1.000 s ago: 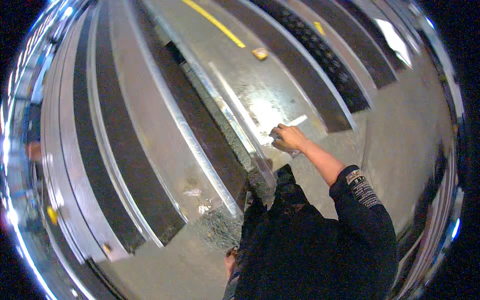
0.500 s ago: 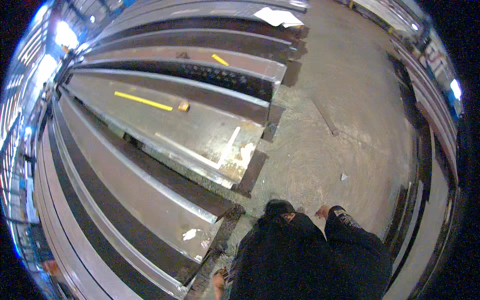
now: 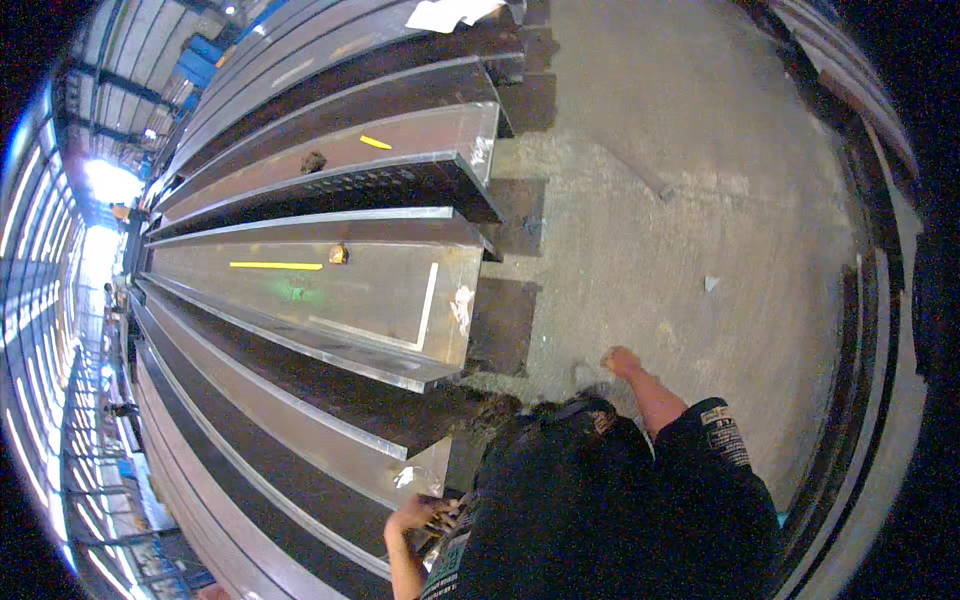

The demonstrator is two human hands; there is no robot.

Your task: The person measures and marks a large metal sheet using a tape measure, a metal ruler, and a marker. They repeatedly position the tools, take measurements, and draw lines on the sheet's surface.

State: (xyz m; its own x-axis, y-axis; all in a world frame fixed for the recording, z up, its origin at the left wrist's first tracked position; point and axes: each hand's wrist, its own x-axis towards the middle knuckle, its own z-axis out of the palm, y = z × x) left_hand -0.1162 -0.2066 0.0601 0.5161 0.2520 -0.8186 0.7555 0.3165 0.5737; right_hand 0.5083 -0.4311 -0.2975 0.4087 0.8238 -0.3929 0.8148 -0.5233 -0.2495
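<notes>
L hand (image 3: 412, 514) by brown steel beam (image 3: 345, 455), R hand (image 3: 621, 361) over rough concrete floor (image 3: 620, 250); can't tell if either grips anything. Pale flat L-shaped bar (image 3: 428, 302) on mid. grey beam (image 3: 370, 285), nr its end.

— Middle beam (image 3: 370, 288)?
— Grey steel, lying lengthwise from the left toward frame centre, right end smeared white.
— L-shaped square (image 3: 427, 306)?
— Pale, flat on that beam just left of centre, corner at lower right.
— Lower beam (image 3: 345, 450)?
— Brownish, slanting down toward lower centre.
</notes>
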